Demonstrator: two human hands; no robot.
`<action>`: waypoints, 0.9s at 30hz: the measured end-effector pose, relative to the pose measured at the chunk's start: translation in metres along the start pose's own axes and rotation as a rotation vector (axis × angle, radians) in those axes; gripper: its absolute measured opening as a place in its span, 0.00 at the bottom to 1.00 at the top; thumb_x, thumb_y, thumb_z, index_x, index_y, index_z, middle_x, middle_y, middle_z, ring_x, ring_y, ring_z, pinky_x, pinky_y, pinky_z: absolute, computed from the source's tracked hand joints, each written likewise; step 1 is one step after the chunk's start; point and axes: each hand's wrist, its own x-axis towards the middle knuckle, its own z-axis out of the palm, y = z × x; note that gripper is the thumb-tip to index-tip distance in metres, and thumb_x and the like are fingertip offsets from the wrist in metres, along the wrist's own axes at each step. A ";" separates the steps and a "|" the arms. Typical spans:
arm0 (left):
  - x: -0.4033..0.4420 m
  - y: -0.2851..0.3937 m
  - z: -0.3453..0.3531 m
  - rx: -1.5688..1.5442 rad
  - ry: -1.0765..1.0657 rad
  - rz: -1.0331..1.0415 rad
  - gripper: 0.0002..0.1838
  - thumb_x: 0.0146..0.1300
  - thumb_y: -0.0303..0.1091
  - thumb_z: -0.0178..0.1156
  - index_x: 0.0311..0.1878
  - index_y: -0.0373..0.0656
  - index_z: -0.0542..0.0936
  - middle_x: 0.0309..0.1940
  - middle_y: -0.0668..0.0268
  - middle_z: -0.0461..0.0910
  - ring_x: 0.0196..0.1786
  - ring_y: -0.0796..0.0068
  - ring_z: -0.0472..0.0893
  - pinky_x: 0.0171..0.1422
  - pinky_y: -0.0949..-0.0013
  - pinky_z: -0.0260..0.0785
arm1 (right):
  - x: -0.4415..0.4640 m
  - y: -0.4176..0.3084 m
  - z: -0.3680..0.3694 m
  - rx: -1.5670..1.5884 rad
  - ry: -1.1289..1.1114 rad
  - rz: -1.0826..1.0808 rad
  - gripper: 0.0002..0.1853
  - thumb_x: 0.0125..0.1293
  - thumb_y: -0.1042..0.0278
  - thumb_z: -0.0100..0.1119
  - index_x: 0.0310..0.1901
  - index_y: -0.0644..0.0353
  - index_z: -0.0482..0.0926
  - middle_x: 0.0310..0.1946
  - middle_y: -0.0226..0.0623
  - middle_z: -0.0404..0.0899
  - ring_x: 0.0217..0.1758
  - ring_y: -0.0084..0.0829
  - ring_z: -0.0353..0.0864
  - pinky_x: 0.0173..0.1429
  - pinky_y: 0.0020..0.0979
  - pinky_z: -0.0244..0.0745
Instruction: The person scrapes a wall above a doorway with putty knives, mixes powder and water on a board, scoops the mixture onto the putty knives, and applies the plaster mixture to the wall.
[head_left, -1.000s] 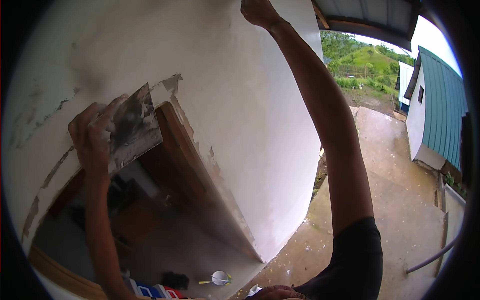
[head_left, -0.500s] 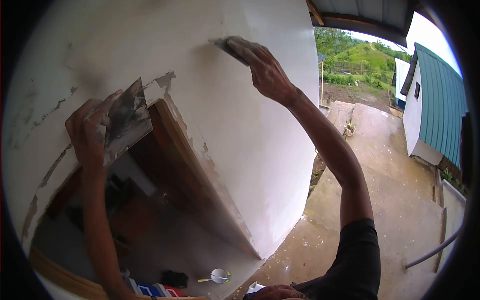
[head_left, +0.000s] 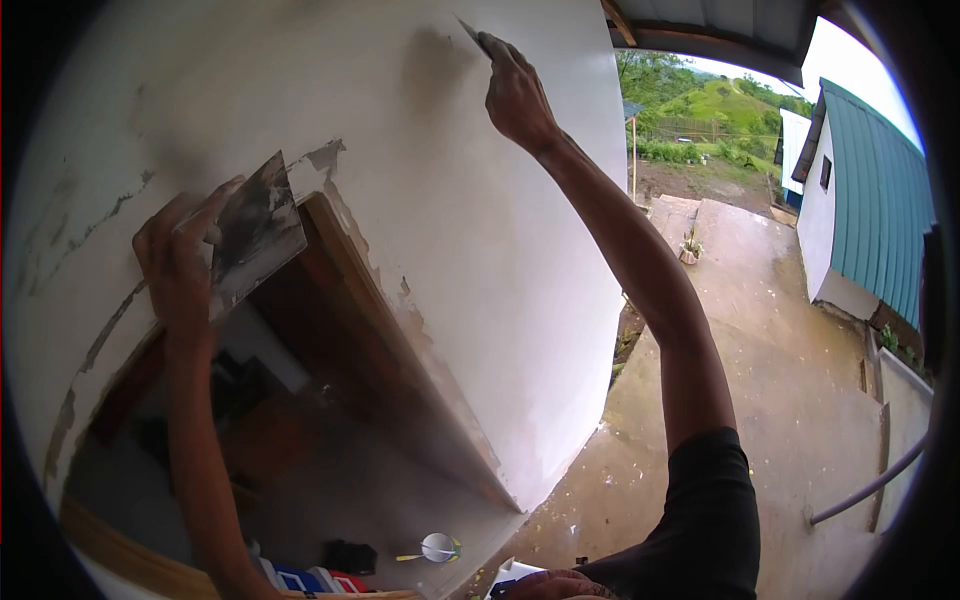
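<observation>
Right hand (head_left: 520, 105), pinching a scraper (head_left: 475, 38), shifted higher over the white wall (head_left: 480, 250), suggesting a stroke carried upward; left hand (head_left: 182, 245), clasping a smeared plate (head_left: 262, 232) at left, near the door frame (head_left: 350, 280), unchanged.

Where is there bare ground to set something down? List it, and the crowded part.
Mostly bare, though specked: paving between the black sleeve and grey pipe. Crowded: the doorway floor near the white bowl, dark bundle, blue item and red item.
</observation>
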 end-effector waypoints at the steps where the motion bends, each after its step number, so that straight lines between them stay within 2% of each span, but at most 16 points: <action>1: 0.000 -0.001 -0.001 0.005 -0.022 0.006 0.23 0.62 0.21 0.58 0.60 0.52 0.79 0.52 0.72 0.80 0.56 0.71 0.78 0.64 0.61 0.62 | 0.017 0.000 0.006 -0.001 -0.020 0.160 0.24 0.64 0.85 0.43 0.63 0.74 0.70 0.59 0.63 0.75 0.66 0.58 0.72 0.71 0.48 0.68; 4: -0.002 -0.005 -0.004 0.040 -0.084 0.028 0.24 0.61 0.24 0.61 0.61 0.51 0.77 0.53 0.69 0.80 0.56 0.68 0.77 0.65 0.59 0.61 | 0.027 -0.016 0.032 -0.020 -0.037 0.159 0.24 0.60 0.83 0.45 0.60 0.69 0.70 0.60 0.58 0.73 0.64 0.56 0.71 0.68 0.52 0.65; 6: -0.003 -0.006 -0.005 0.070 -0.121 0.046 0.26 0.59 0.29 0.67 0.62 0.50 0.74 0.55 0.64 0.77 0.58 0.64 0.75 0.65 0.57 0.60 | -0.001 -0.040 0.034 -0.021 -0.062 -0.015 0.23 0.61 0.82 0.45 0.60 0.68 0.68 0.57 0.56 0.72 0.60 0.54 0.71 0.68 0.50 0.64; 8: 0.000 0.001 -0.002 0.047 -0.043 0.016 0.25 0.60 0.23 0.61 0.61 0.52 0.77 0.52 0.70 0.81 0.56 0.68 0.77 0.65 0.59 0.61 | -0.046 -0.057 0.033 -0.060 -0.068 -0.207 0.29 0.60 0.85 0.46 0.66 0.70 0.64 0.63 0.56 0.69 0.68 0.54 0.67 0.73 0.49 0.61; 9: 0.001 0.003 -0.002 0.036 -0.001 0.004 0.25 0.60 0.21 0.59 0.61 0.52 0.78 0.51 0.73 0.83 0.54 0.70 0.78 0.65 0.60 0.62 | -0.068 -0.064 0.024 -0.086 -0.189 -0.217 0.31 0.61 0.85 0.48 0.68 0.71 0.62 0.66 0.54 0.67 0.72 0.51 0.65 0.75 0.47 0.59; 12: 0.000 -0.001 -0.004 0.040 -0.103 -0.013 0.26 0.58 0.18 0.59 0.60 0.52 0.77 0.51 0.74 0.83 0.55 0.70 0.78 0.65 0.60 0.62 | -0.087 -0.056 -0.009 -0.059 -0.284 -0.287 0.29 0.62 0.88 0.47 0.67 0.68 0.66 0.65 0.53 0.71 0.69 0.49 0.71 0.74 0.48 0.65; 13: 0.001 -0.002 -0.004 0.037 -0.073 -0.008 0.27 0.58 0.18 0.59 0.60 0.52 0.77 0.50 0.74 0.83 0.55 0.71 0.78 0.65 0.60 0.62 | -0.075 -0.053 -0.015 -0.039 -0.286 -0.300 0.29 0.62 0.89 0.46 0.67 0.67 0.67 0.64 0.53 0.72 0.67 0.48 0.73 0.73 0.47 0.67; 15: 0.001 0.000 -0.001 0.018 -0.026 0.002 0.28 0.57 0.16 0.59 0.60 0.52 0.77 0.50 0.74 0.83 0.55 0.71 0.78 0.64 0.60 0.63 | -0.030 -0.047 -0.020 -0.019 -0.122 -0.286 0.30 0.61 0.91 0.45 0.66 0.65 0.70 0.61 0.53 0.76 0.64 0.51 0.76 0.70 0.46 0.71; 17: -0.003 -0.002 0.001 0.054 -0.045 0.001 0.28 0.57 0.16 0.58 0.60 0.53 0.77 0.49 0.74 0.83 0.56 0.71 0.79 0.64 0.60 0.63 | 0.021 -0.026 -0.006 -0.013 0.026 -0.390 0.29 0.60 0.89 0.47 0.65 0.65 0.71 0.59 0.52 0.78 0.60 0.52 0.78 0.68 0.47 0.72; 21: 0.004 0.003 -0.006 0.087 -0.050 0.022 0.29 0.57 0.16 0.58 0.61 0.53 0.77 0.46 0.74 0.83 0.55 0.71 0.79 0.63 0.60 0.63 | 0.041 -0.018 0.027 -0.084 0.062 -0.482 0.30 0.59 0.88 0.47 0.66 0.62 0.70 0.61 0.48 0.77 0.62 0.49 0.76 0.70 0.46 0.70; 23: 0.004 0.004 -0.002 0.089 -0.020 0.024 0.28 0.57 0.17 0.59 0.61 0.53 0.77 0.44 0.75 0.82 0.54 0.72 0.79 0.63 0.60 0.64 | 0.006 -0.025 0.035 -0.101 -0.019 -0.406 0.33 0.59 0.89 0.49 0.69 0.63 0.67 0.66 0.46 0.72 0.68 0.47 0.72 0.72 0.44 0.68; 27: -0.002 -0.003 0.002 0.021 -0.035 0.001 0.28 0.58 0.19 0.60 0.62 0.53 0.77 0.41 0.76 0.81 0.53 0.72 0.79 0.62 0.61 0.64 | -0.078 -0.047 0.007 -0.085 -0.202 -0.456 0.36 0.56 0.90 0.51 0.71 0.65 0.65 0.67 0.44 0.71 0.71 0.44 0.70 0.74 0.46 0.67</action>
